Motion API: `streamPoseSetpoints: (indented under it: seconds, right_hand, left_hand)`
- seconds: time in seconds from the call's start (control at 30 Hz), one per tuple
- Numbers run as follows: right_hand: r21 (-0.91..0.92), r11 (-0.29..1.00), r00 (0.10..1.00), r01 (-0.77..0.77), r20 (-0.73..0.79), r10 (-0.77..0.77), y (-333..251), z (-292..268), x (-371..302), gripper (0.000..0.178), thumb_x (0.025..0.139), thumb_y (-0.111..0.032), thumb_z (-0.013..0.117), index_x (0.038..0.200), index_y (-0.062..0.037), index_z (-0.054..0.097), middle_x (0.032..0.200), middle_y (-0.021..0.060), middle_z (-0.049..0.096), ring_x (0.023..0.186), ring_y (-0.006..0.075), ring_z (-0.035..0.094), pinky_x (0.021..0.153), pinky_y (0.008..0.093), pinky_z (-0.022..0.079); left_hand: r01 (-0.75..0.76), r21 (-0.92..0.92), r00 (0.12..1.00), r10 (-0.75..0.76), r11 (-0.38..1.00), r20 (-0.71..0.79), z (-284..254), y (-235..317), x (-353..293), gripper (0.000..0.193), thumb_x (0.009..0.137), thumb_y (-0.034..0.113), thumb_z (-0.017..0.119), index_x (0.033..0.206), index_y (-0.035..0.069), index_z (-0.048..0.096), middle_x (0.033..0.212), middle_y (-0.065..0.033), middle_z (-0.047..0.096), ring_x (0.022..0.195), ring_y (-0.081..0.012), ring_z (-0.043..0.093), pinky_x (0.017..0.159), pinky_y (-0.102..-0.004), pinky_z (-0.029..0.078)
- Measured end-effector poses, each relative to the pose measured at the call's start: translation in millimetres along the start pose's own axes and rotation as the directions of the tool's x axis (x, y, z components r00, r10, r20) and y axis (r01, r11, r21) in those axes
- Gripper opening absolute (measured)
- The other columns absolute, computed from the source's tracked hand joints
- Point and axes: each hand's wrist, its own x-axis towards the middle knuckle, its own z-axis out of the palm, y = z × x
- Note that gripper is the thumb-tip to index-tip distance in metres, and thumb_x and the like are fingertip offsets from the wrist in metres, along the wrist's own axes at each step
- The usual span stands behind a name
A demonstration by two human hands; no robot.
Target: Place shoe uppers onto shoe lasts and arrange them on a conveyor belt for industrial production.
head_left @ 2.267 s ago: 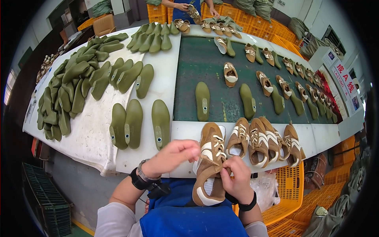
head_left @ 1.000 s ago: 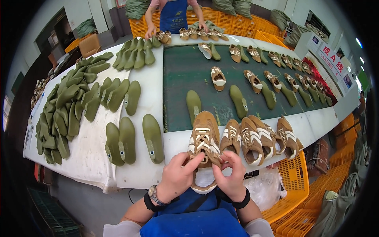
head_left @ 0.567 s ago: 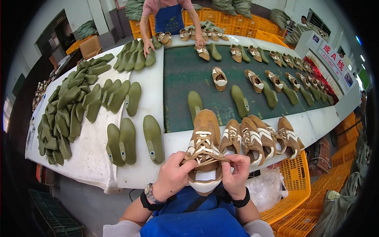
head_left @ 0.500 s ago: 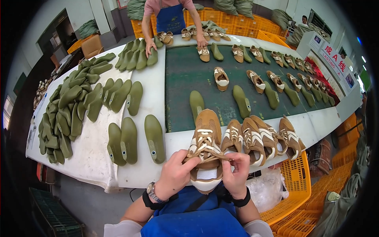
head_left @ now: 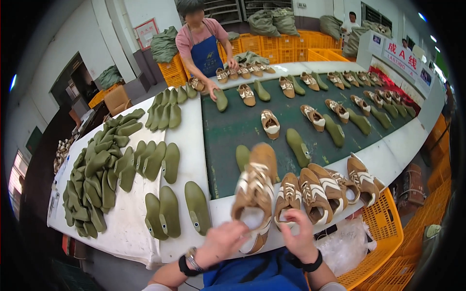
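"Your left hand (head_left: pixel 222 246) bunches its fingers at the heel of a blurred brown shoe (head_left: pixel 255 183), just ahead of it, toe away from you; whether they grip it, I cannot tell."

"And your right hand (head_left: pixel 301 240)?"

"Thumb and forefinger stand apart, near the heel of the next shoe (head_left: pixel 288 194)."

"What surface do you face?"

"A white table (head_left: pixel 190 145); ahead of your hands, its green panel (head_left: pixel 232 127) bears shoes and olive lasts. Left of your left hand, more lasts (head_left: pixel 97 182) lie heaped on white cloth (head_left: pixel 130 235)."

"The room?"

"Right of your right hand, a yellow crate (head_left: pixel 390 217) holds clear plastic (head_left: pixel 343 241). Well beyond both, a co-worker (head_left: pixel 206 54) touches a last (head_left: pixel 221 100); stacked crates (head_left: pixel 272 44) stand behind."
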Motion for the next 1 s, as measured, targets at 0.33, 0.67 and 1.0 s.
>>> streamPoseSetpoints:
  seconds: [0.33,0.67,1.0]
  right_hand:
    - [-0.222,0.920,0.942,-0.323,-0.167,0.291,63.3,-69.3,-73.2,0.010,0.078,0.006,0.056,0.088,0.0026,0.056,0.075,0.0114,0.057,0.065,0.0214,0.058,0.060,0.0286,0.047]
    - [-0.721,0.576,0.692,-0.385,0.188,0.697,143.8,-63.8,-171.7,0.068,0.068,-0.037,0.072,0.120,-0.0021,0.049,0.097,0.0204,0.058,0.086,0.0369,0.057,0.073,0.0434,0.048]
    - [-0.684,0.617,0.887,-0.390,-0.098,0.451,178.5,-42.3,-179.6,0.029,0.083,-0.020,0.055,0.096,0.0051,0.058,0.073,0.0230,0.060,0.073,0.0460,0.056,0.069,0.0499,0.045]
  left_hand:
    - [0.230,-0.397,0.947,-0.298,0.888,-0.116,-18.8,-46.1,29.1,0.022,0.079,0.008,0.069,0.097,0.000,0.059,0.086,-0.0062,0.059,0.070,-0.0110,0.058,0.059,-0.0220,0.047]
    - [0.329,0.028,0.922,-0.314,0.944,-0.225,-41.3,-116.7,56.0,0.026,0.076,0.016,0.070,0.093,0.001,0.056,0.075,-0.0138,0.058,0.060,-0.0232,0.059,0.055,-0.0331,0.047]
    - [0.455,0.251,0.881,-0.473,0.854,0.013,36.2,-315.9,157.7,0.027,0.077,0.019,0.063,0.097,0.002,0.060,0.091,-0.0220,0.063,0.088,-0.0394,0.059,0.078,-0.0446,0.048]
